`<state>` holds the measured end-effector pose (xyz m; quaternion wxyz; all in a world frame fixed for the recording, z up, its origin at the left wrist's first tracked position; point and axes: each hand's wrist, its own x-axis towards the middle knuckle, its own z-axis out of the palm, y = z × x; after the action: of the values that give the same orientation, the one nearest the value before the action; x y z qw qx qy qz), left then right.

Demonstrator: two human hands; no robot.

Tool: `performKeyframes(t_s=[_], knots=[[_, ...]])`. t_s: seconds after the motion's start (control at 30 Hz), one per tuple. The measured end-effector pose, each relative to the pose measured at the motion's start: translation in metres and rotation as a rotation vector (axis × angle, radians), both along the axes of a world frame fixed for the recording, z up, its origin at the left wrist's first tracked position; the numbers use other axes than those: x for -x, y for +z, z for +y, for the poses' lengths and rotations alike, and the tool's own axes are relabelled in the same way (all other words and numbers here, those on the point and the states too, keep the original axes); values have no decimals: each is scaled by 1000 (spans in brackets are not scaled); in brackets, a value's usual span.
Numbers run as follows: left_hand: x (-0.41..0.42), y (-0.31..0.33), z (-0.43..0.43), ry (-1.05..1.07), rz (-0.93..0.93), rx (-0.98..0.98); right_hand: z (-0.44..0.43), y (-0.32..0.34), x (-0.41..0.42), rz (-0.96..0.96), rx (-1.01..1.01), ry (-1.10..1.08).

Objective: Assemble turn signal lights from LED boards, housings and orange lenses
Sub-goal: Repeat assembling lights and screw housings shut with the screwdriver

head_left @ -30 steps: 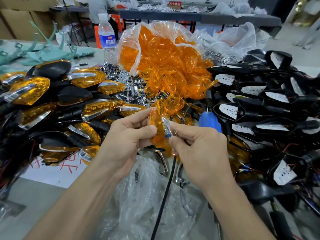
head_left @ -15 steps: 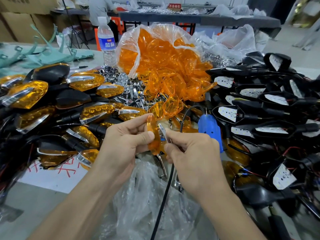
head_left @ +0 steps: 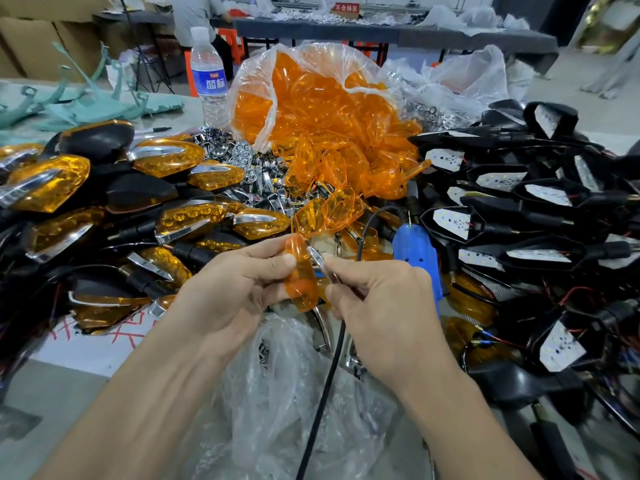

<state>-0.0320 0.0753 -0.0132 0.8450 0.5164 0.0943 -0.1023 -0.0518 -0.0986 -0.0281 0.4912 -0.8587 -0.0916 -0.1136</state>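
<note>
My left hand [head_left: 239,289] pinches an orange lens [head_left: 302,278] upright at the centre of the view. My right hand [head_left: 377,299] holds a thin chrome trim strip [head_left: 318,258] against the lens's right edge. Behind them a clear bag of orange lenses [head_left: 322,109] spills loose lenses toward me. Finished turn signals [head_left: 166,161] with orange lenses and chrome strips are piled on the left. Black housings with white LED boards [head_left: 498,181] and wires are heaped on the right.
A blue-handled tool [head_left: 415,251] with a black cable lies just right of my hands. Chrome parts [head_left: 242,157] lie behind the finished lights. A water bottle [head_left: 207,81] stands at the back. Crumpled clear plastic [head_left: 277,393] lies under my wrists. A person stands at a far table.
Both hands stay together on the lens and chrome strip, with only small shifts of the fingers. The view has tilted slightly.
</note>
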Motion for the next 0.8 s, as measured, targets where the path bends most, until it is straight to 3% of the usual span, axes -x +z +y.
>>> performKeyframes(t_s=[0.17, 0.33, 0.4, 0.5, 0.57, 0.67, 0.8], knots=[[8, -8, -12, 142, -226, -173, 5, 0, 4, 35, -171, 22], [9, -17, -15, 285, -533, -717, 9, -3, 2, 107, -303, 14], [9, -15, -15, 269, -474, -670, 8, -5, 1, 83, -242, 12], [4, -5, -9, 144, -183, -178, 4, -6, -1, 28, -97, 29], [1, -3, -3, 88, -66, -41, 4, -6, -1, 17, -83, 42], [4, -5, -6, 104, -145, -79, 6, -7, 1, 34, -166, 47], [7, -16, -15, 252, -499, -554, 9, -2, 3, 86, -331, 42]])
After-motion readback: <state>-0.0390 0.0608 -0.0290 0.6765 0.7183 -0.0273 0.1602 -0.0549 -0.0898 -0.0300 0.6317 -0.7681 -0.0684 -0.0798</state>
